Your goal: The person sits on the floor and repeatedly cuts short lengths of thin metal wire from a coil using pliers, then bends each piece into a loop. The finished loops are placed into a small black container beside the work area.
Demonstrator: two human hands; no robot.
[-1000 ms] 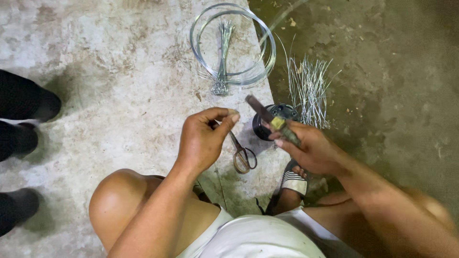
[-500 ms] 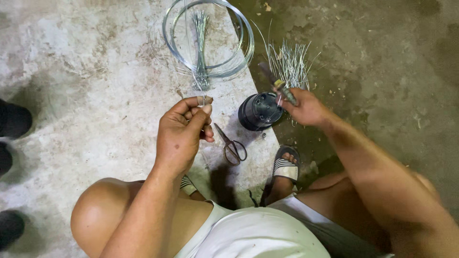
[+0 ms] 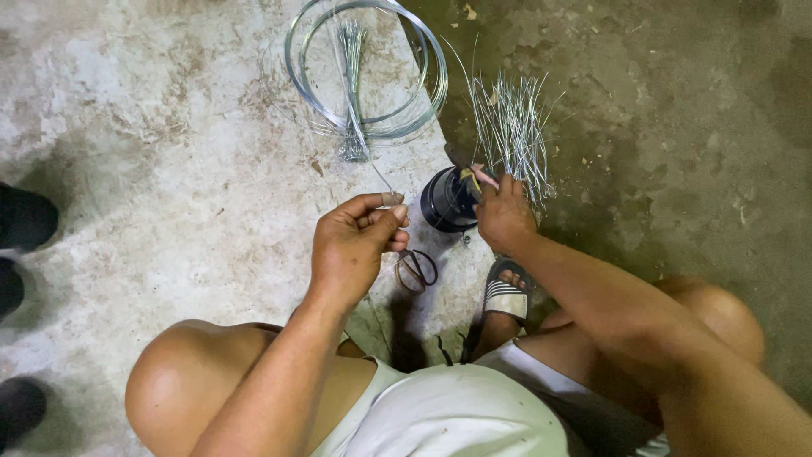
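My left hand [image 3: 355, 241] is raised over the concrete floor and pinches a thin piece of wire between thumb and fingers; the wire's tip points up toward the wire coil. My right hand [image 3: 501, 211] rests on the rim of a small black pot [image 3: 446, 201] and grips a thin stick-like tool with a yellowish band that dips into the pot. Scissors [image 3: 416, 269] lie on the floor just below and between the two hands.
A coil of silver wire [image 3: 365, 68] with a tied bundle of cut wires [image 3: 352, 93] across it lies ahead. Loose cut wires [image 3: 512, 131] fan out beside the pot. My sandalled foot [image 3: 506, 296] is below the pot. Someone's dark shoes [image 3: 24, 220] stand at the left edge.
My right hand has moved down from the loose wires onto the pot with the tool. My left hand has kept its pinch on the wire and shifted slightly.
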